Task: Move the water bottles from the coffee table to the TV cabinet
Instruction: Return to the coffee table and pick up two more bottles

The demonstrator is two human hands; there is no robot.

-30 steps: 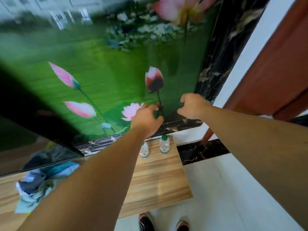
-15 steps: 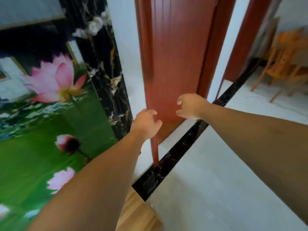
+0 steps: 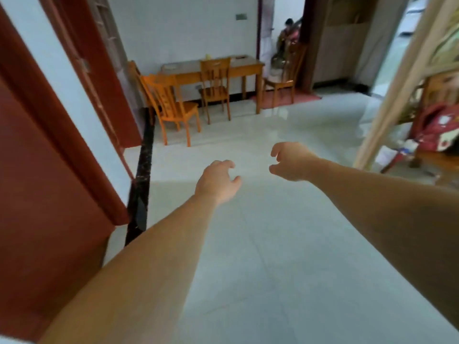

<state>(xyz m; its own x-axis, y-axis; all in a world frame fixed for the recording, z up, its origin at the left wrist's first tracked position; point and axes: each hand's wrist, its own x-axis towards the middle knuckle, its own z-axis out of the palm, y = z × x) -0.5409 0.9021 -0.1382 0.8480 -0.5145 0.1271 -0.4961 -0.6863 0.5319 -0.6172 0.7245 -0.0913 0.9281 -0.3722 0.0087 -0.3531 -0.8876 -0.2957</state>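
Observation:
No water bottle, coffee table or TV cabinet shows in the head view now. My left hand [image 3: 218, 181] is held out over the pale tiled floor with its fingers loosely curled and apart, holding nothing. My right hand [image 3: 289, 161] hangs a little farther out and to the right, also with curled, spread fingers and nothing in it. Both forearms reach in from the bottom of the frame.
A red-brown door [image 3: 44, 194] and its frame stand close on the left. A wooden dining table [image 3: 238, 67] with orange chairs [image 3: 171, 105] sits against the far wall. A light wooden post [image 3: 397, 78] and red bag [image 3: 439, 130] are at right. A person [image 3: 288, 33] is in the far doorway.
The view has swung right, from the TV cabinet with two bottles, past the red door, to the open room. Both hands have opened from loose fists to spread fingers.

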